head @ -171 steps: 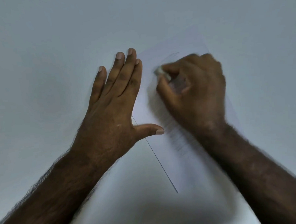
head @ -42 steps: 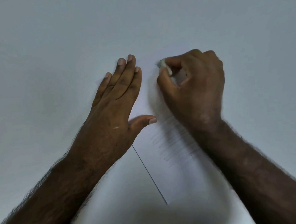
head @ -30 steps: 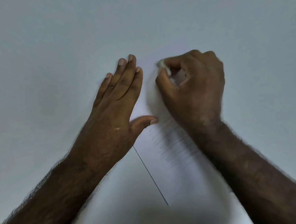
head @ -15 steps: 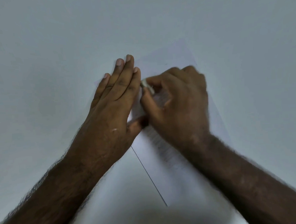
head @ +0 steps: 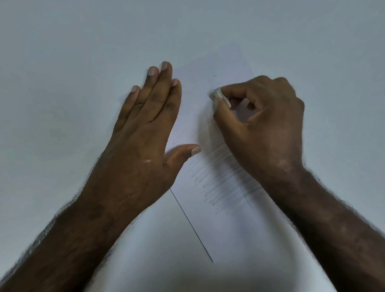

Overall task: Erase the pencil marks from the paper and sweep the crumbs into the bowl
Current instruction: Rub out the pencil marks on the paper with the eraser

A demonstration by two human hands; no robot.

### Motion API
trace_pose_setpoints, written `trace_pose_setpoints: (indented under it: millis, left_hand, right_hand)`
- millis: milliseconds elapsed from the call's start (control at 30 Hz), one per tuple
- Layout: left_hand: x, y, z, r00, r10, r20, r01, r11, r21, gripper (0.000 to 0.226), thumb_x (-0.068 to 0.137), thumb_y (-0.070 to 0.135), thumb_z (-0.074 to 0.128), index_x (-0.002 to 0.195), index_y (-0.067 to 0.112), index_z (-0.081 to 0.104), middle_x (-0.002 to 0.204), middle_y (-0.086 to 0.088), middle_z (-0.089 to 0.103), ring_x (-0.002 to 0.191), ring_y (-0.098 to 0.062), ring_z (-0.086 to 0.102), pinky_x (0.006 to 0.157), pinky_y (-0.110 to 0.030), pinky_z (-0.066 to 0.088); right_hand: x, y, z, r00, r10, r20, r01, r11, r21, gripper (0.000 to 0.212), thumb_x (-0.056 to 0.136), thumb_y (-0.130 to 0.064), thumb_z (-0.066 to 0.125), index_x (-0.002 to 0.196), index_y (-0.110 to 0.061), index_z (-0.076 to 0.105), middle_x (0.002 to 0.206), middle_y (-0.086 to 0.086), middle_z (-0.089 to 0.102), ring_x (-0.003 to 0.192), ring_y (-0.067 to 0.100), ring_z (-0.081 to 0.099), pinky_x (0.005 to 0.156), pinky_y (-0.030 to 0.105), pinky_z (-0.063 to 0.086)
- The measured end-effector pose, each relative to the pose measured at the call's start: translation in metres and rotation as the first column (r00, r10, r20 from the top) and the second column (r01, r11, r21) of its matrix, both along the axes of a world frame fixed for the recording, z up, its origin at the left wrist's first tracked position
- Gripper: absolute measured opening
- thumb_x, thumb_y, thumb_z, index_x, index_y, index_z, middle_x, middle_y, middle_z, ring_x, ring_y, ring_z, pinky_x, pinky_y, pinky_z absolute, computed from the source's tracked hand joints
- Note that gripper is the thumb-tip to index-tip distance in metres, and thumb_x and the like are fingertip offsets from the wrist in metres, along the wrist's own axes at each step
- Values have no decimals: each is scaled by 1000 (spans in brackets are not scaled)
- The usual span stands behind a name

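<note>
L hand (head: pixel 142 137) flat, pinning paper (head: pixel 225 229); R hand (head: pixel 259 129) pinches eraser (head: pixel 218 95) mid-frame. Rub short, light strokes (marks (head: pixel 225 186) remain below).

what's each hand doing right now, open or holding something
Left hand: open, flat on the white paper sheet.
Right hand: fingers pinch a small white eraser.

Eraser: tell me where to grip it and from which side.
Pinch the eraser across its two broad faces, coming from the right, as the right hand does with thumb and forefinger. It is a small flat block with one end left bare to rub the paper, which the left hand presses flat.
</note>
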State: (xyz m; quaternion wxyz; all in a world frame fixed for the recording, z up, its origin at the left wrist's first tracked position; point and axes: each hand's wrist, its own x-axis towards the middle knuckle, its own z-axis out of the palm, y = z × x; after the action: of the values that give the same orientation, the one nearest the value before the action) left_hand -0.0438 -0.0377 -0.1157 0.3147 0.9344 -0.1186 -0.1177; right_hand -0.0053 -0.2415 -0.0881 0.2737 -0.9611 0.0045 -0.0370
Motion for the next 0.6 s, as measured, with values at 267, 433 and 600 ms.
trace_pose_setpoints:
  millis: [267,433,600]
  left_hand:
    - [3,-22,4,999,48,22,-50,991,123,109,93,69,64,170,15,10,179,-10,-6,165,-27,-11,133,-50,-3]
    - [0,-21,6,996,71,46,-74,993,87,90,101,49,60,170,16,13,179,-8,-5,165,-24,-11,133,-45,-5]
    - [4,-18,6,1000,17,-5,-16,989,148,109,93,76,54,171,20,3,178,-6,-12,164,-24,-17,133,-46,-9]
  right_hand:
    - [-5,1,-6,998,35,52,-37,999,25,7,96,-30,77,97,-26,83,88,-13,73,88,14,61,86,46,52]
    - [-25,12,-3,968,252,10,-252,968,-5,7,92,-24,80,97,-22,83,89,-5,75,86,20,62,84,39,43]
    - [22,-8,-8,995,54,87,-46,995,-90,11,94,-35,72,94,-32,82,88,-13,74,91,22,63,87,44,47]
